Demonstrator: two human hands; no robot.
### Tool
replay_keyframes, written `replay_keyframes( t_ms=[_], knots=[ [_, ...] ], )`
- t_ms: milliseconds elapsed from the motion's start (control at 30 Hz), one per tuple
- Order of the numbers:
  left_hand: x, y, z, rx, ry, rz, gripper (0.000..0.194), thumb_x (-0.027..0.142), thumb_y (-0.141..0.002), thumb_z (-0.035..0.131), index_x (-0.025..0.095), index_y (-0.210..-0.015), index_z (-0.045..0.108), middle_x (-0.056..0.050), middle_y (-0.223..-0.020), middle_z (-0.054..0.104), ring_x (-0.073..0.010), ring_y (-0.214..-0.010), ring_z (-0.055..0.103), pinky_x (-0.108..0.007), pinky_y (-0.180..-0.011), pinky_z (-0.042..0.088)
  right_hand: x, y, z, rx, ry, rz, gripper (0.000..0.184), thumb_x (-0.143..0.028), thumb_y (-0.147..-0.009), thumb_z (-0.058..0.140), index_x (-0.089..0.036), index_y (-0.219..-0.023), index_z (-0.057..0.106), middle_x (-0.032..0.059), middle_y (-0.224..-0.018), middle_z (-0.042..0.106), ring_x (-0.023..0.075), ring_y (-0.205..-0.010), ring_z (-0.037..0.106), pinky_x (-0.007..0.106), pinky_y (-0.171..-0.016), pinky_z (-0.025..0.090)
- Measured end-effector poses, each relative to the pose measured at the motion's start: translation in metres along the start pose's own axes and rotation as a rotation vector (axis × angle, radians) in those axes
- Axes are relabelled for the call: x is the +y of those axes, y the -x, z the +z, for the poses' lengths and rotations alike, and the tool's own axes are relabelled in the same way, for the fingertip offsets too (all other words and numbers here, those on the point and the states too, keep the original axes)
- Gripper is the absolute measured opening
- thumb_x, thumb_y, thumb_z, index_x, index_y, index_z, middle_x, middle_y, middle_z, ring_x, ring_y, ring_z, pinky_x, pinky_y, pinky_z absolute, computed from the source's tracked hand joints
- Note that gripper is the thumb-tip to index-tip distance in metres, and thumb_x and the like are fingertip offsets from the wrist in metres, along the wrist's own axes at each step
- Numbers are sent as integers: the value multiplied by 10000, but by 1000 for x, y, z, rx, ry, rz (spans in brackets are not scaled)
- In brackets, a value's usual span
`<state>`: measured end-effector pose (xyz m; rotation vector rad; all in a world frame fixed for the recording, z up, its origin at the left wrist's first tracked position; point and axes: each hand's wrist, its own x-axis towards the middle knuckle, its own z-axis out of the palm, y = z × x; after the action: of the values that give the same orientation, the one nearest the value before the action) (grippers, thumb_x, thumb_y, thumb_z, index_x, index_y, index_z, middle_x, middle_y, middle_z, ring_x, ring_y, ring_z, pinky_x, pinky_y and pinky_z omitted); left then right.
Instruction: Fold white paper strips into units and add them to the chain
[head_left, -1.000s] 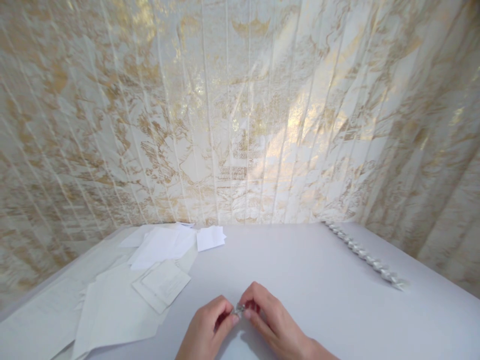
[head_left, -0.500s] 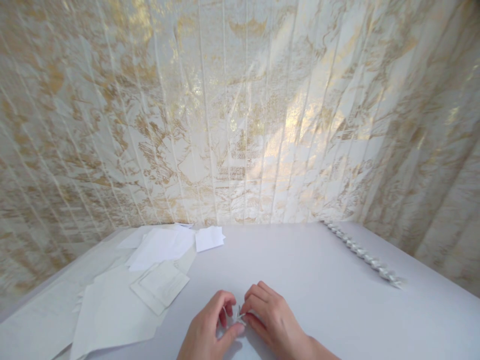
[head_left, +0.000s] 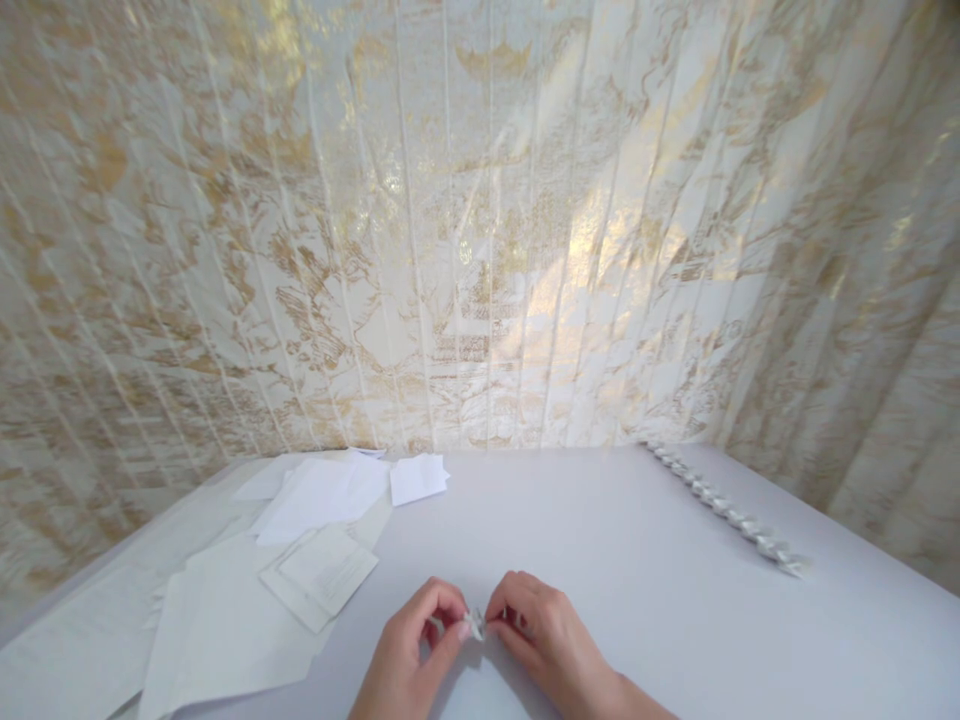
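My left hand [head_left: 409, 655] and my right hand [head_left: 544, 640] meet low in the middle of the white table [head_left: 600, 530]. Between their fingertips they pinch a tiny folded piece of white paper [head_left: 475, 624]. Both hands are closed in a pinch, thumbs and forefingers pressed on the piece from either side. The piece is held just above the table surface, and most of it is hidden by the fingers.
Loose white paper sheets [head_left: 225, 610] and small squares [head_left: 418, 477] lie spread over the table's left part. A long row of small folded paper pieces [head_left: 724, 508] runs along the far right. A cream and gold curtain [head_left: 480, 220] hangs close behind the table.
The fingers have shifted on the small paper piece, turning and pressing it. Both hands stay in the same spot on the table.
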<state>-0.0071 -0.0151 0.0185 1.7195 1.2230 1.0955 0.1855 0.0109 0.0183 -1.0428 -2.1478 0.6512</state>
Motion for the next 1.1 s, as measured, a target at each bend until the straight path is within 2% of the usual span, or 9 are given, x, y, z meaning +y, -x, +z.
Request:
replay_keyframes(
  t_ms=[133,267,433,533,600,667,767,933,1100],
  knots=[
    [-2,0,-1,80,176,-71,296,500,-864,610,207,-821,627,-8,-851,650,-188,-798,599,-264,-750,445,-3,-1,-2,40,-154,168,98,-125,-841,563,-192,-780,600,-13,-718,596,145,-658,531,243,-643,402],
    [-2,1,-1,163,276,-122,340,544,-821,657,204,-814,636,1,-799,656,-187,-786,604,-257,-734,450,-6,0,2,43,-276,160,95,-219,-895,506,-192,-815,549,-18,-717,565,138,-647,505,237,-621,402],
    [-1,6,7,245,228,-48,292,502,-844,639,216,-788,641,21,-732,641,-176,-744,604,-254,-731,452,-12,2,7,-23,-294,163,132,-244,-811,638,-182,-918,591,-12,-789,607,129,-647,520,225,-630,420],
    [0,9,12,263,202,-1,222,450,-878,596,235,-828,622,34,-764,634,-168,-774,617,-244,-754,457,-14,2,7,-12,-243,215,43,-210,-799,645,-178,-827,637,-22,-715,617,127,-617,525,215,-607,400],
    [1,10,11,239,142,34,173,405,-873,602,247,-939,627,34,-831,642,-160,-779,611,-245,-769,464,-14,3,6,4,-211,222,68,-192,-817,623,-175,-757,650,-24,-661,617,130,-608,531,212,-597,389],
    [1,9,8,132,20,81,163,361,-864,619,251,-979,651,24,-873,652,-160,-788,604,-244,-760,461,-12,3,4,4,-179,194,101,-177,-820,620,-175,-727,658,-21,-653,627,132,-610,539,211,-598,385],
    [-2,7,0,-16,-179,111,164,331,-906,575,234,-838,689,9,-808,641,-166,-790,615,-238,-729,448,-9,4,2,-21,-126,120,130,-183,-842,611,-179,-723,662,-12,-675,645,135,-623,557,212,-613,387],
    [-4,7,-1,25,-334,119,240,343,-940,516,223,-807,676,-1,-779,642,-180,-788,627,-257,-751,442,-11,5,2,-37,-51,16,166,-219,-894,565,-188,-738,611,-5,-667,616,142,-623,552,223,-618,383],
    [2,7,4,-7,-224,15,316,415,-944,470,223,-757,638,21,-660,640,-176,-686,616,-254,-689,421,-15,5,2,-43,26,-19,177,-218,-913,511,-200,-738,533,3,-707,551,155,-661,523,237,-628,376]
  ],
)
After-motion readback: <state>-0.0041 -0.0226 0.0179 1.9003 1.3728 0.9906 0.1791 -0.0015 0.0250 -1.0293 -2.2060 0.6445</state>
